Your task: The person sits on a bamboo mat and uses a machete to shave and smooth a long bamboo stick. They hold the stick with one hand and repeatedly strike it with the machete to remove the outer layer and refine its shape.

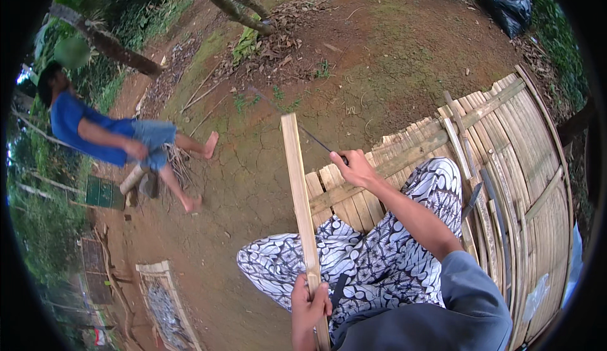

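My left hand point(310, 307) is wrapped round the lower part of a split bamboo strip point(297, 190). The strip rises over my lap, its cut upper end out past my knees. In my right hand point(358, 170) is the dark handle of a long, thin-bladed knife point(314, 137). Its blade points away to the upper left, past the far side of the strip and apart from it, and blurs toward the tip. Black-and-white patterned trousers point(386, 256) cover my crossed legs. A short dark strap-like piece point(339, 289) lies on my lap beside my left hand.
I sit on a bamboo-slat platform point(537, 155); loose strips point(493, 224) and a dark blade-like piece point(472, 200) lie at my right. A barefoot person in blue point(95, 126) is at the left. Beyond are tree trunks point(224, 3), a black bag point(508, 8) and a framed tray point(165, 307).
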The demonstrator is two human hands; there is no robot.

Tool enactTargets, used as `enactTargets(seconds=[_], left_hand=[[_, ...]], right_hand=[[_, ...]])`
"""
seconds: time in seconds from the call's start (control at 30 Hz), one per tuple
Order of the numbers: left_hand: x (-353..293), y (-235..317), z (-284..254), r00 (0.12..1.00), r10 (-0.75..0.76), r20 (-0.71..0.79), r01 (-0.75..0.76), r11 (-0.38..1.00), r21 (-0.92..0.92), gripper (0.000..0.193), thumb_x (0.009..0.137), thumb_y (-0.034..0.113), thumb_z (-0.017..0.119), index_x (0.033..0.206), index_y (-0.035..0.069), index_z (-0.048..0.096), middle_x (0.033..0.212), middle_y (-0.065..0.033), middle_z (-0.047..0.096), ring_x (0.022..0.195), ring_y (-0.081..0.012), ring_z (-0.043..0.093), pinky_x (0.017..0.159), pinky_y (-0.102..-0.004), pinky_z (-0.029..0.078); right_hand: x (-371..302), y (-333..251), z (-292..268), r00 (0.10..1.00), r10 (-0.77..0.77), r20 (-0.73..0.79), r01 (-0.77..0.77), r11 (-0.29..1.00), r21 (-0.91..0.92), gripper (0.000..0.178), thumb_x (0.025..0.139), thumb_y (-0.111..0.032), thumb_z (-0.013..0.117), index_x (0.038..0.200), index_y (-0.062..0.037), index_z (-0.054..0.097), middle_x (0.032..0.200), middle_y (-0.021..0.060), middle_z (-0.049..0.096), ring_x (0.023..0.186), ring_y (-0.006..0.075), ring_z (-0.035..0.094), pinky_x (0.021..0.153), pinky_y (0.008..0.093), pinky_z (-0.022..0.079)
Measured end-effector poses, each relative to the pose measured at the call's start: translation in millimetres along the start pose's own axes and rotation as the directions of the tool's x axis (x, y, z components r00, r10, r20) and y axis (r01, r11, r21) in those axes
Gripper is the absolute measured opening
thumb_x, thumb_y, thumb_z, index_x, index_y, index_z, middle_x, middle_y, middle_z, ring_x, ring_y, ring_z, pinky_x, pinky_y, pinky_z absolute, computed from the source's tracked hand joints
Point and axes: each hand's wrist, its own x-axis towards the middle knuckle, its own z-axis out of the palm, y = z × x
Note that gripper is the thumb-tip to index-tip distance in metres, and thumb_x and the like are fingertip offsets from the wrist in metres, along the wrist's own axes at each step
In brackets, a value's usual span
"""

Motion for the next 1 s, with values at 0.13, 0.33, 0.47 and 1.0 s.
enactTargets(seconds=[0.13,0.33,0.47,1.0], left_hand=[[19,3,8,0.999,0.045,-0.014,-0.045,0.999,0.001,0.013,0.095,0.007,0.055,0.1,-0.001,0.047,0.056,-0.0011,0.05,0.041,-0.0081,0.048,0.036,-0.0222,0.035],[33,1,1,0.999,0.042,-0.024,-0.043,0.999,-0.024,0.015,0.098,0.013,0.052,0.101,-0.002,0.053,0.063,-0.0027,0.05,0.045,-0.0104,0.048,0.041,-0.0232,0.037],[39,-13,-9,1.0,-0.02,-0.009,0.018,0.97,-0.242,0.021,0.099,0.016,0.051,0.106,-0.003,0.055,0.07,-0.0032,0.049,0.052,-0.0125,0.048,0.045,-0.0242,0.038],[62,-27,4,0.991,-0.098,-0.093,0.067,0.955,-0.289,0.016,0.1,0.014,0.049,0.1,-0.001,0.054,0.074,-0.004,0.053,0.058,-0.0129,0.052,0.051,-0.0257,0.042]], right_hand=[[-3,9,18,1.0,0.011,-0.015,-0.008,0.975,0.221,0.062,0.097,-0.048,0.046,0.074,0.0073,0.062,0.052,0.0109,0.048,0.05,0.0149,0.046,0.051,0.0359,0.04],[-6,8,22,0.999,0.033,0.038,-0.046,0.909,0.413,0.061,0.097,-0.05,0.044,0.063,-0.0005,0.053,0.051,0.003,0.047,0.049,0.0116,0.044,0.047,0.0317,0.036],[-12,5,26,0.999,-0.021,0.038,-0.004,0.832,0.555,0.055,0.096,-0.046,0.05,0.064,-0.0013,0.052,0.051,-0.0008,0.045,0.048,0.008,0.041,0.045,0.0284,0.032],[-42,-28,30,0.942,-0.169,0.291,0.045,0.92,0.389,0.038,0.079,-0.033,0.078,0.091,0.0012,0.068,0.05,-0.0059,0.042,0.047,0.003,0.037,0.044,0.0241,0.027]])
